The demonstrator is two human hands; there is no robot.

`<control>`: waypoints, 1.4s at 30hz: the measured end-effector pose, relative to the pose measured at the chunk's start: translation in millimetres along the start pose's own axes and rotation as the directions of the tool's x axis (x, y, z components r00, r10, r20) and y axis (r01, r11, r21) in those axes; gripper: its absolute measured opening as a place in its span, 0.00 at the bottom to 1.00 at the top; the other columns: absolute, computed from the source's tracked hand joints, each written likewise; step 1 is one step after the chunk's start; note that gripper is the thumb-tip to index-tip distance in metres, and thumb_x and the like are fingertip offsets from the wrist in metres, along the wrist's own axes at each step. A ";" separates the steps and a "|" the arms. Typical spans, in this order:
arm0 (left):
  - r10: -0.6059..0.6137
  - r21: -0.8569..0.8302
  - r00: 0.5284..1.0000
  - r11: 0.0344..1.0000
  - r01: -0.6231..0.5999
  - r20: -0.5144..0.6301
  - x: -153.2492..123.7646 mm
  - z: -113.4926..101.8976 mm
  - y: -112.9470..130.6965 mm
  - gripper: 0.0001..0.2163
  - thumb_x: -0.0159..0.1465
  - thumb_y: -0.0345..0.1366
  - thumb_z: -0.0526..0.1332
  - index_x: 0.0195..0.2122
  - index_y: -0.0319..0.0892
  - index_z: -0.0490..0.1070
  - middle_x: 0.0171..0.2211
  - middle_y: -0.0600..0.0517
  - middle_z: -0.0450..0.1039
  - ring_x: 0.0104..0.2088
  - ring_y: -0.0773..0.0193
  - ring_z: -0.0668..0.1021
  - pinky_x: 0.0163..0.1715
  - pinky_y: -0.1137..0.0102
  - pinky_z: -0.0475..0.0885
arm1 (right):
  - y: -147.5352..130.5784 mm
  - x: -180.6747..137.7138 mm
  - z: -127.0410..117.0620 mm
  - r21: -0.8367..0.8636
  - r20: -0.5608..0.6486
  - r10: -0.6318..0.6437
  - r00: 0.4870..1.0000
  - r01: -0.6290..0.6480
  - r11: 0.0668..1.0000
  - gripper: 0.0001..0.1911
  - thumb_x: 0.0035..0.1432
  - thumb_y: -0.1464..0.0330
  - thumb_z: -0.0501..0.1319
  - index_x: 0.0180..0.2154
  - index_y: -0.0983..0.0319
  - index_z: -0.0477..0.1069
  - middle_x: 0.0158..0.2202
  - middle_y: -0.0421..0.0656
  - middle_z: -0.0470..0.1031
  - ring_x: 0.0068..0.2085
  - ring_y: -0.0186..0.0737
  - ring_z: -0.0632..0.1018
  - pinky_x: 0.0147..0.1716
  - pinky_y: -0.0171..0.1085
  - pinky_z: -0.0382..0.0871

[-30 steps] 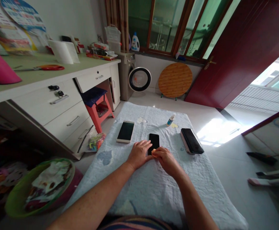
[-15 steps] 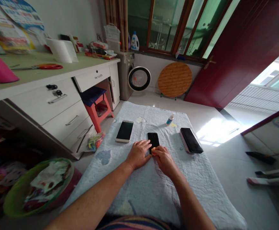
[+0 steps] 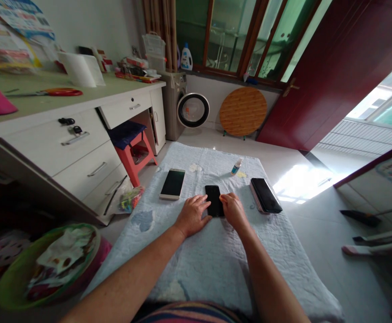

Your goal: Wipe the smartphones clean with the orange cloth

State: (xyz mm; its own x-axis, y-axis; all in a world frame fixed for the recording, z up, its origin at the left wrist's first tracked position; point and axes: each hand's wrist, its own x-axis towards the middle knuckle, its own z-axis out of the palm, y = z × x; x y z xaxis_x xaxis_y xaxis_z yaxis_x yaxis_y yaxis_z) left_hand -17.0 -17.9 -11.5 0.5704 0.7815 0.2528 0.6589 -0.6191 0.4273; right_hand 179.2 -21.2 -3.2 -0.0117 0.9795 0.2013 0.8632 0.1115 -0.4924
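Observation:
A small black phone (image 3: 213,200) lies screen up on a light blue towel (image 3: 209,264) spread on the floor. My left hand (image 3: 191,216) lies flat on the towel, fingers stretched out, fingertips at the phone's left edge. My right hand (image 3: 233,211) rests at the phone's right edge with its fingers curled; what they pinch is hidden. A gold-edged phone (image 3: 172,184) lies to the left. At the right sits a larger dark phone (image 3: 266,195).
A small bottle (image 3: 236,167) and a yellow scrap (image 3: 241,175) lie at the towel's far end. A green basin (image 3: 30,287) of rags sits at left, below a desk with drawers (image 3: 81,148). A red stool (image 3: 135,150) and a washing machine (image 3: 189,107) stand beyond.
My right hand has slid from the phone's near end up along its right side, and the small orange thing it pinched no longer shows. The view tilted slightly.

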 end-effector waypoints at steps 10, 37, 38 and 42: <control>-0.002 0.009 1.000 1.000 0.002 -0.014 0.3 1.1 1.1 0.21 0.60 0.43 0.64 0.55 0.45 0.69 0.60 0.46 0.65 0.59 0.51 0.66 0.58 0.55 0.61 | -2.7 -11.5 -9.8 -0.027 0.060 0.087 0.994 -0.085 0.996 0.15 0.61 0.71 0.53 0.31 0.63 0.77 0.28 0.45 0.73 0.36 0.38 0.73 0.35 0.31 0.61; -0.044 -0.078 0.997 0.996 0.039 -0.062 2.8 8.9 -2.1 0.39 0.58 0.41 0.63 0.66 0.44 0.43 0.59 0.43 0.66 0.59 0.49 0.66 0.57 0.53 0.62 | -15.8 -12.8 1.6 -0.039 0.022 -0.084 0.996 0.085 0.996 0.13 0.60 0.75 0.53 0.35 0.61 0.76 0.35 0.43 0.70 0.37 0.37 0.70 0.41 0.33 0.60; -0.045 -0.088 0.997 0.995 0.039 -0.067 2.8 8.7 -1.7 0.40 0.58 0.39 0.63 0.67 0.44 0.41 0.59 0.43 0.66 0.59 0.49 0.66 0.57 0.53 0.61 | -17.0 -6.9 4.2 -0.047 0.026 -0.095 0.995 0.096 0.994 0.13 0.60 0.75 0.53 0.36 0.61 0.76 0.35 0.43 0.70 0.37 0.37 0.69 0.41 0.34 0.60; -0.060 -0.113 0.995 0.992 0.050 -0.084 2.3 7.9 -1.0 0.45 0.55 0.37 0.65 0.67 0.45 0.34 0.60 0.42 0.63 0.59 0.49 0.66 0.56 0.53 0.62 | -26.1 9.4 12.8 -0.038 0.053 -0.152 0.987 0.154 0.987 0.14 0.62 0.73 0.52 0.36 0.61 0.76 0.36 0.43 0.70 0.38 0.37 0.69 0.42 0.34 0.60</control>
State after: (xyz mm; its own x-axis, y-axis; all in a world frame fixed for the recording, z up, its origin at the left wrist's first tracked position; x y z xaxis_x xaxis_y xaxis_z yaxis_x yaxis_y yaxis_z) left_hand -12.4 -16.0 -18.1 0.4864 0.8210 0.2990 0.6272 -0.5663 0.5347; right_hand 150.2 -12.7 0.7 -0.1691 0.9588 0.2284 0.8697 0.2542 -0.4232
